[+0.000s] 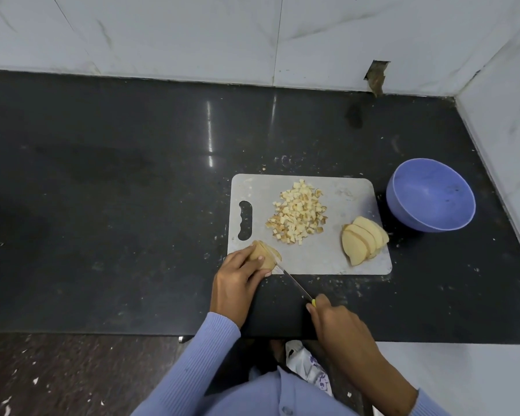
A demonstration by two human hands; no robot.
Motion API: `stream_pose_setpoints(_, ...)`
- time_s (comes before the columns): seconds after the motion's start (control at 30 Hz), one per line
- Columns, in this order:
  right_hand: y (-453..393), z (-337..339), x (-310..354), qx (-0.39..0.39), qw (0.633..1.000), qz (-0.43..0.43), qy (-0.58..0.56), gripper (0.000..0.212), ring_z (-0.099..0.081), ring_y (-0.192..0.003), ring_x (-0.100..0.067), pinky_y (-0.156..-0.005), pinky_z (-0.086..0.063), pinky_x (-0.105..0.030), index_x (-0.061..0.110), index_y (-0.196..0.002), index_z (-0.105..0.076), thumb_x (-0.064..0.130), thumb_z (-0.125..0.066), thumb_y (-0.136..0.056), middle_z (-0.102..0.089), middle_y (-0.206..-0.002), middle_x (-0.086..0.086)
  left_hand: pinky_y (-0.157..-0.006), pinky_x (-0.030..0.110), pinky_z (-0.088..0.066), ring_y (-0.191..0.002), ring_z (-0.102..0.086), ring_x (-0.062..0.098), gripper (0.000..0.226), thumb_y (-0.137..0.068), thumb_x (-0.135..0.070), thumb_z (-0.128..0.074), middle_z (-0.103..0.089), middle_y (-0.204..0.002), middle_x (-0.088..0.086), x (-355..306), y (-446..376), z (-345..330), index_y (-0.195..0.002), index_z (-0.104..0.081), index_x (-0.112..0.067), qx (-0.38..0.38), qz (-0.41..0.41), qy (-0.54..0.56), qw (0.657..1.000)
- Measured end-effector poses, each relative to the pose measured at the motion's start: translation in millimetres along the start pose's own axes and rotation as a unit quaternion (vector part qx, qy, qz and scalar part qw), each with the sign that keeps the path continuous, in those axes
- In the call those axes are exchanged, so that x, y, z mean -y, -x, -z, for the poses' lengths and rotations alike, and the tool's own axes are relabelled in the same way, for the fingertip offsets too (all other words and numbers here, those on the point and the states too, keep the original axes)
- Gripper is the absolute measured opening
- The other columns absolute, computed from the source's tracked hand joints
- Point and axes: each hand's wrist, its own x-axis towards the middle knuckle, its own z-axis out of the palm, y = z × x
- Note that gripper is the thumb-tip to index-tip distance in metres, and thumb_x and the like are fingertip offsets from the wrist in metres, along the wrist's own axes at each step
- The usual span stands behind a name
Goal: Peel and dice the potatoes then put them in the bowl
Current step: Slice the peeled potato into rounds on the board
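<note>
A pale potato piece (pixel 263 256), partly sliced, sits under the left fingers (pixel 254 262). Beyond them lies a heap of small diced cubes (pixel 297 216); farther right, fanned slices (pixel 363 240) lean together beside the empty blue bowl (pixel 430 195).

No legible text, label, brand, number or sign is to be found. Some blue marks are seen on a white plastic bag (pixel 311 370) below the countertop edge, near the person's body, but they are too blurred and small to be read.
</note>
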Motion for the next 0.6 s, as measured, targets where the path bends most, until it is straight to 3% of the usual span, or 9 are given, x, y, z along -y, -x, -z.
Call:
stream_pose_setpoints(0.13, 2, 4, -3, -0.019, 1.000, 0.008, -0.012, 0.024, -0.057, -0.081, -0.024, -0.064, -0.032, -0.029, 0.020, -0.092, -0.030, 0.039, -0.020, -0.103, -0.037, -0.070, 0.006, -0.076, 0.036, -0.057, -0.096, -0.066, 0.025, 0.021, -0.064, -0.017, -0.086, -0.073, -0.098, 0.006, 0, 0, 3, -0.082, -0.077, -0.009, -0.009, 0.006, -0.029, 1.000)
stream_pose_setpoints(0.27, -9, 10, 4, -0.054, 0.997, 0.025, -0.039, 0.028, -0.049, -0.069, -0.021, -0.062, -0.032, -0.029, 0.019, -0.092, -0.037, 0.039, -0.021, -0.103, -0.045, -0.072, 0.003, -0.095, 0.044, -0.045, -0.100, -0.066, 0.026, 0.026, -0.075, -0.035, -0.072, -0.074, -0.094, 0.005, 3, 1, 1, -0.082, -0.078, -0.011, -0.042, -0.020, -0.078, 0.996)
stream_pose_setpoints(0.4, -29, 10, 20, -0.063, 0.996, 0.041, -0.055, 0.036, -0.060, -0.083, -0.027, -0.063, -0.031, -0.031, 0.012, -0.104, -0.047, 0.039, -0.023, -0.103, -0.063, -0.089, -0.008, -0.093, 0.041, -0.040, -0.106, -0.061, 0.029, 0.027, -0.080, -0.037, -0.065, -0.072, -0.103, 0.007, 5, 3, -2, -0.080, -0.078, -0.014, -0.063, -0.030, -0.092, 0.993)
stream_pose_setpoints(0.6, -46, 10, 34, -0.037, 0.996, 0.050, -0.059, 0.035, -0.060, -0.087, -0.031, -0.063, -0.033, -0.031, 0.010, -0.105, -0.046, 0.037, -0.024, -0.103, -0.063, -0.096, -0.012, -0.091, 0.028, -0.035, -0.099, -0.055, 0.019, 0.025, -0.079, -0.032, -0.065, -0.073, -0.097, 0.007, 6, 4, -5, -0.079, -0.077, -0.010, -0.082, -0.022, -0.057, 0.995)
